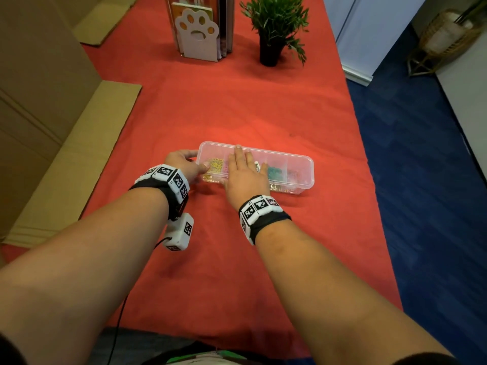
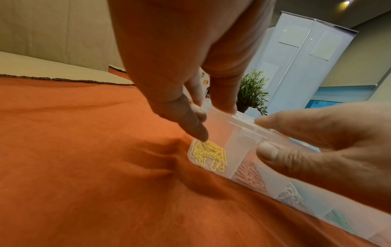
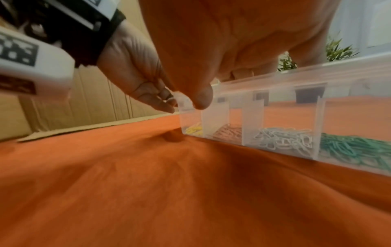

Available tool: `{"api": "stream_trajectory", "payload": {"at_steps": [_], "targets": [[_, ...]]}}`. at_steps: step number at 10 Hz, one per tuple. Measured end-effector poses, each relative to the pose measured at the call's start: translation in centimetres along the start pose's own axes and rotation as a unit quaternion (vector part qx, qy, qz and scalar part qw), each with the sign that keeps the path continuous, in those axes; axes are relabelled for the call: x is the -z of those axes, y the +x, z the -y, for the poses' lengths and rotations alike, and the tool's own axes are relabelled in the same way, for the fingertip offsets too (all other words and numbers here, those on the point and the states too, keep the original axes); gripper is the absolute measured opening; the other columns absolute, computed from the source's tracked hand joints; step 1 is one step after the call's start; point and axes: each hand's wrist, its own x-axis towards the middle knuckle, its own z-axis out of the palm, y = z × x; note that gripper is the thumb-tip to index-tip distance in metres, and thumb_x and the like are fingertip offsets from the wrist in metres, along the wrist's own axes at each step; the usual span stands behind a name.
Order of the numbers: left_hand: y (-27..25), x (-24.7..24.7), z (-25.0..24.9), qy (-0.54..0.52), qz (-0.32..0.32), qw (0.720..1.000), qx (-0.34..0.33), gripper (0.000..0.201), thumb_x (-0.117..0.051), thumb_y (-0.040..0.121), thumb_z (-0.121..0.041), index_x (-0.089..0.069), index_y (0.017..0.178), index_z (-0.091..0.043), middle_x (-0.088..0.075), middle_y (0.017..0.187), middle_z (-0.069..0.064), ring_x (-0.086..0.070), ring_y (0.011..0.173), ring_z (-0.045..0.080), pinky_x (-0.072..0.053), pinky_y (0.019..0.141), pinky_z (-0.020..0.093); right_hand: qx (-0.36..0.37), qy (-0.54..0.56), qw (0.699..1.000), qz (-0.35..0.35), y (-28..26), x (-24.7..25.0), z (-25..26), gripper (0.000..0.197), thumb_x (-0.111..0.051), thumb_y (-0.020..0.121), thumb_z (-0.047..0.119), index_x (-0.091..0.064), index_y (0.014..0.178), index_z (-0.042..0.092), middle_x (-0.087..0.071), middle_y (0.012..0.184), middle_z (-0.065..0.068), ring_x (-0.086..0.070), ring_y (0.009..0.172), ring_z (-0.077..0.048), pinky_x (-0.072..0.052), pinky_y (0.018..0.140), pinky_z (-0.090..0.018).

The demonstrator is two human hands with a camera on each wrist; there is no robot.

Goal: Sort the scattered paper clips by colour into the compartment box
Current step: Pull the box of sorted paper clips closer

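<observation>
Box lies lengthwise L–R on surface, clips sorted inside. Left hand grips its left end; right hand flat, fingers straight, on top, nearer middle.

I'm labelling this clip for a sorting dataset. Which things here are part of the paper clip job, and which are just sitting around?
Part of the job:
compartment box
yellow clips
pink clips
white clips
green clips
left hand, gripping the box's end
right hand, flat on top of the box

Just lying about:
potted plant
paw-shaped bookend
books
cardboard
</observation>
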Motion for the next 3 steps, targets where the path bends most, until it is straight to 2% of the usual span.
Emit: {"api": "stream_trajectory", "payload": {"at_steps": [1,2,3], "targets": [[-0.3,-0.1,-0.1,0.001,-0.001,1.000,-0.002,0.046,-0.073,0.075,-0.007,-0.061,0.119,-0.016,-0.063,0.088,0.008,-0.060,0.063,0.018,-0.052,0.058,0.027,-0.011,-0.001,1.000,0.006,-0.1,0.0,0.2,0.059,-0.039,0.094,0.027,-0.018,0.147,0.014,-0.007,0.160,-0.005,-0.014,0.146,-0.027,-0.020,0.108,-0.062],[-0.4,0.1,0.0,0.032,-0.006,0.999,-0.020,0.048,-0.073,0.076,-0.012,-0.059,0.122,-0.017,-0.062,0.090,0.006,-0.062,0.072,0.021,-0.051,0.067,0.030,0.011,0.038,0.999,0.021,-0.4,0.6,0.0,0.064,-0.038,0.093,0.022,-0.010,0.149,0.014,0.001,0.160,-0.004,-0.005,0.147,-0.027,-0.011,0.113,-0.060],[-1.8,0.4,-0.4,0.055,-0.006,0.998,-0.008,0.055,-0.069,0.080,-0.028,-0.047,0.131,-0.026,-0.056,0.108,0.004,-0.060,0.090,0.026,-0.055,0.073,0.039,0.052,0.062,0.997,0.000,-2.1,2.0,-1.5,0.070,-0.041,0.092,0.020,-0.002,0.150,0.017,0.007,0.160,-0.001,0.001,0.148,-0.026,-0.004,0.117,-0.053]]}}
